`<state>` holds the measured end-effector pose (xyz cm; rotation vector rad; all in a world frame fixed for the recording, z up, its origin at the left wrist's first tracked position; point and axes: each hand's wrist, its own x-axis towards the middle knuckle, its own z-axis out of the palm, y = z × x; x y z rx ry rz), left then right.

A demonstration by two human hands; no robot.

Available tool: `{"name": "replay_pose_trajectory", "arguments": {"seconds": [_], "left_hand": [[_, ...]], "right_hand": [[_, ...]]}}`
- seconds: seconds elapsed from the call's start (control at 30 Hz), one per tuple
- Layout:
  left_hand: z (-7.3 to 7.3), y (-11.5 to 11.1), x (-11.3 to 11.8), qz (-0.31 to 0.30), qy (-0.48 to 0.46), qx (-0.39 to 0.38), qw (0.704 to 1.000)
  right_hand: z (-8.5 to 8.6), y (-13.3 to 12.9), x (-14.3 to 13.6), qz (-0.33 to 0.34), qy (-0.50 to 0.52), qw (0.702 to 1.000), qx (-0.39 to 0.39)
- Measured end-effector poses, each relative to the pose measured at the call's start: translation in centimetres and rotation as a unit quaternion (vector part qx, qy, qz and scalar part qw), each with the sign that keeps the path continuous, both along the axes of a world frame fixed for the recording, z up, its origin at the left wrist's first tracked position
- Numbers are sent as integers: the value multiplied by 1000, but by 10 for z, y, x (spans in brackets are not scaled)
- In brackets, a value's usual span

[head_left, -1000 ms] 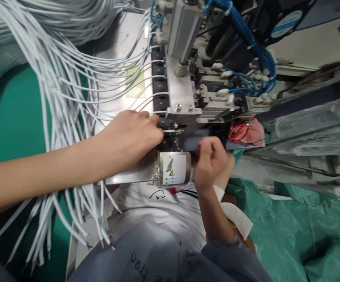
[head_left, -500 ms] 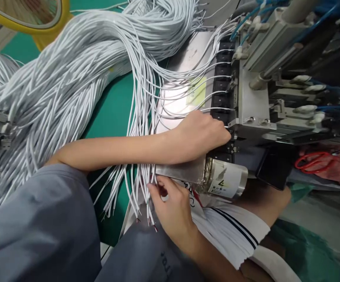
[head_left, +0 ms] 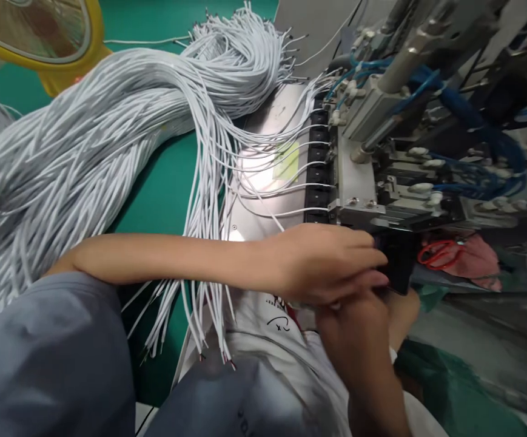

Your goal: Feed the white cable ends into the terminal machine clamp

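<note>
My left hand (head_left: 322,261) reaches across the metal plate (head_left: 263,182), its fingers bent and slightly blurred. From below, my right hand (head_left: 354,318) meets it, with the fingertips pinched together and partly hidden. A single white cable (head_left: 263,206) runs from the bundle in under my left hand, and its end is hidden between the hands. The loose white cables (head_left: 206,200) hang over the plate's left side, with stripped ends low down. Several of them lead into a row of black clamps (head_left: 318,173) on the machine (head_left: 356,176).
A thick heap of white cables (head_left: 108,121) covers the green table (head_left: 163,176). A yellow round-framed object (head_left: 94,36) stands top left. Right of my hands lie a dark phone-like slab (head_left: 399,261), red-handled scissors (head_left: 440,255) and a pink cloth (head_left: 476,261). Blue hoses (head_left: 481,133) run along the machine.
My right hand has moved from the hanging cable ends up and right to meet my left hand. My left hand has shifted down from the clamps. The view has shifted slightly.
</note>
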<state>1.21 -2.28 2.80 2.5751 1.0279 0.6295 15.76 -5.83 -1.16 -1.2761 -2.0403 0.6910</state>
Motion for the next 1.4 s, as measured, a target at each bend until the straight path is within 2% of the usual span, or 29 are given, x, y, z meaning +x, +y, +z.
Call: {"name": "replay_pose_trajectory", "arguments": {"seconds": [0.1, 0.2, 0.33, 0.5, 0.63, 0.77, 0.83, 0.93, 1.07, 1.2, 1.3, 1.4], "left_hand": [[-11, 9, -6, 7, -54, -46, 997], [-22, 17, -7, 22, -111, -30, 993], [-21, 20, -7, 29, -185, -8, 982], [-15, 20, -7, 17, -200, -14, 980], [-16, 21, -6, 15, -204, -7, 979], [-17, 19, -7, 28, -202, 17, 979], [-17, 20, -8, 30, -189, 40, 981], [-18, 21, -10, 36, -171, 66, 982], [-21, 22, -9, 54, -173, 50, 982], [-24, 20, -5, 78, -217, -2, 973], [-25, 21, -5, 74, -230, -10, 970], [-25, 22, -6, 51, -222, -6, 974]], "right_hand": [[8, 29, 17, -30, 12, 999, -20], [10, 43, 22, -68, 181, 977, -91], [6, 44, 18, -125, 320, 935, -89], [2, 43, 12, -75, 367, 925, -63], [1, 46, 12, -50, 350, 935, -11], [10, 42, 13, -84, 277, 957, 12], [17, 40, 15, -93, 236, 967, 7], [26, 41, 19, -71, 189, 979, -25], [23, 46, 17, -37, 202, 978, -37], [13, 45, 6, -56, 262, 964, 4], [11, 45, 5, -72, 253, 964, 39], [15, 50, 15, -26, 233, 972, -4]]}}
